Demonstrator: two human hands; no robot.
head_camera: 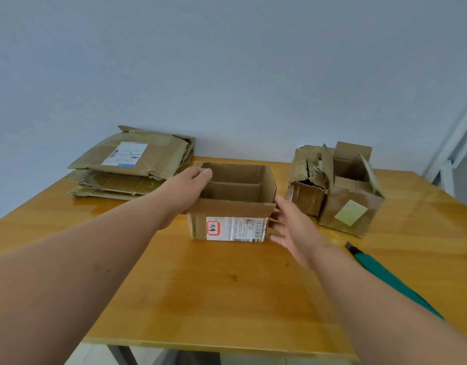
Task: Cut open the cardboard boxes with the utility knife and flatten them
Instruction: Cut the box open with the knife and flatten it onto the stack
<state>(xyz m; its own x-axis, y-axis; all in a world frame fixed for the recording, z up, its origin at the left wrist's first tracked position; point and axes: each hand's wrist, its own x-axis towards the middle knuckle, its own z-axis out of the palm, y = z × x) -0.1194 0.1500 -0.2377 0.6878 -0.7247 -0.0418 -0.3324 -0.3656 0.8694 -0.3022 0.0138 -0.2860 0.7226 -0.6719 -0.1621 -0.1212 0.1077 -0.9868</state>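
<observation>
At the middle of the wooden worktop [227,285] stands an open cardboard box [232,206], its top flaps folded out and a white shipping label with a red-bordered sticker on its near face. Inside it only bare cardboard walls and a flap lying across the bottom can be seen.

The left hand [190,188] rests on the box's left rim, its fingers [204,175] curled over the edge at the far left corner, gripping the wall. The right hand [293,227] is at the box's right near corner, its fingers [275,225] loosely spread and straight, their tips touching or just beside the side wall; which cannot be told for sure. It holds nothing.

To the right of that forearm, near the worktop's right edge, lies the utility knife [385,275], green-handled with a dark tip pointing toward the far boxes; it is apart from both hands.

Far right, two more boxes stand touching each other: a battered box [306,191] with torn, taped flaps, and an open-flapped box [353,204] with a pale label on its side. Their contents are not visible.

Far left, against the wall, is a stack of flattened boxes [132,164], the top one bearing a white label.
</observation>
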